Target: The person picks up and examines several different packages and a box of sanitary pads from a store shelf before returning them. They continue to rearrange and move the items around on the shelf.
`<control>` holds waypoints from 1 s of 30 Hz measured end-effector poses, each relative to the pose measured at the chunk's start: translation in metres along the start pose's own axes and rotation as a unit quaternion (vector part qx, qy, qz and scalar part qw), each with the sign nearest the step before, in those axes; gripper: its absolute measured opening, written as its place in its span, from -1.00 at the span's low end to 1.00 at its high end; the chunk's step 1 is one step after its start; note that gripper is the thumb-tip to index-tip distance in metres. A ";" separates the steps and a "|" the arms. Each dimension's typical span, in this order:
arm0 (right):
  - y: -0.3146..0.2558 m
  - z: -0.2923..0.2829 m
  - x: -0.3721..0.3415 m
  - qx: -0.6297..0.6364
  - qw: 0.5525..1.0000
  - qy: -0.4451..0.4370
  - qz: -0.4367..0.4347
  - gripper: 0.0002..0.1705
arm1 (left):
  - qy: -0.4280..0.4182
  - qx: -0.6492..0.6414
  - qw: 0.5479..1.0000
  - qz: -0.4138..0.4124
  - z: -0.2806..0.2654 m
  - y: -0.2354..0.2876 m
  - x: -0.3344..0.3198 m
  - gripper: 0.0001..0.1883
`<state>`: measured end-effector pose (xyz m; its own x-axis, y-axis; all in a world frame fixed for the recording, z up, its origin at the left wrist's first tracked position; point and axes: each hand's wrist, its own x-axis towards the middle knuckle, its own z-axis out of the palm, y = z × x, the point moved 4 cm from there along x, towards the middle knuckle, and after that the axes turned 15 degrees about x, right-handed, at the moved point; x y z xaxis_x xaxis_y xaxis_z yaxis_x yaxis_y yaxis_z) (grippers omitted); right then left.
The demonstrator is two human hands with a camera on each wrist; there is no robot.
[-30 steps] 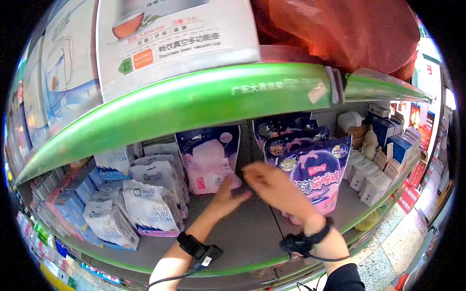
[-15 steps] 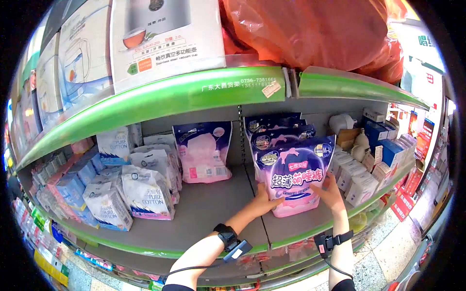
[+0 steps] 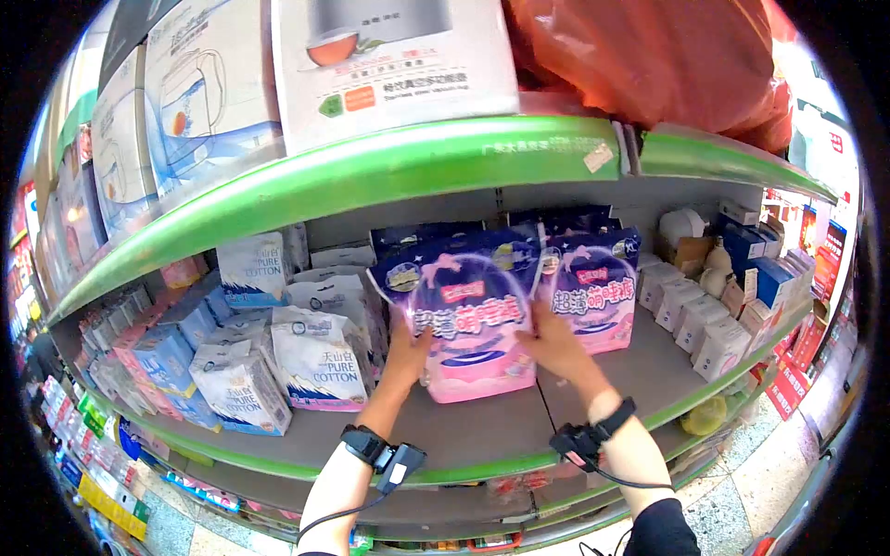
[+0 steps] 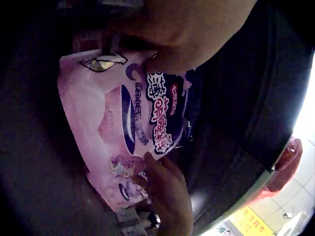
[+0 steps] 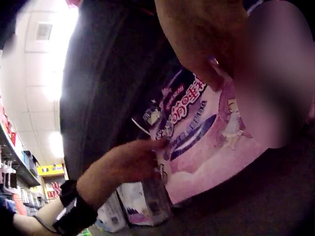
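Observation:
A pink and navy pack of sanitary sleep pants (image 3: 477, 343) stands upright, front outward, on the shelf's left part. My left hand (image 3: 405, 352) grips its left edge, thumb on the front. On its right edge is my right hand (image 3: 556, 345), also with the thumb in front. Another pack (image 3: 428, 229) shows its navy top just behind it. More of the same packs (image 3: 598, 301) stand to the right, close behind my right hand. In the left wrist view, both hands flank the held pack (image 4: 113, 113). The fingers behind it are hidden.
White cotton packs (image 3: 320, 361) stand in rows to the left. Small white boxes (image 3: 718, 338) line the right side. The green edge of the upper shelf (image 3: 371, 167) overhangs the hands, with kettle boxes (image 3: 399, 83) and a red plastic bag (image 3: 667, 65) on it.
A second ago my hands were between the packs. Half a second ago they held the front pack on the right; now it is farther left, in front of the left pack.

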<state>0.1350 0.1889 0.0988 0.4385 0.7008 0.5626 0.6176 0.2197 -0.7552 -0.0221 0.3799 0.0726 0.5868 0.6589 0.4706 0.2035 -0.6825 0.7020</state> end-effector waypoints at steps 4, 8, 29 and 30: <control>0.050 0.057 0.044 0.000 0.999 0.007 0.050 -0.43 | 0.061 -0.002 0.996 -0.059 0.008 -0.091 0.054 -0.21; 0.084 0.083 0.072 0.021 0.997 0.063 0.050 -0.38 | 0.175 0.210 0.960 0.066 -0.001 -0.034 0.041 -0.04; 0.012 -0.110 0.003 -0.032 0.991 0.127 0.024 -0.84 | -0.075 0.598 0.794 0.073 0.020 -0.017 0.051 0.17; 0.021 -0.135 -0.002 -0.044 0.983 0.180 0.010 -0.81 | -0.072 0.586 0.804 0.068 0.020 -0.017 0.050 0.16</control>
<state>0.2357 0.1003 0.1270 0.6443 0.4146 0.6427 0.6541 0.1368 -0.7439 0.0197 0.4180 0.0732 0.7338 0.5675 0.3734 0.6791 -0.6297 -0.3773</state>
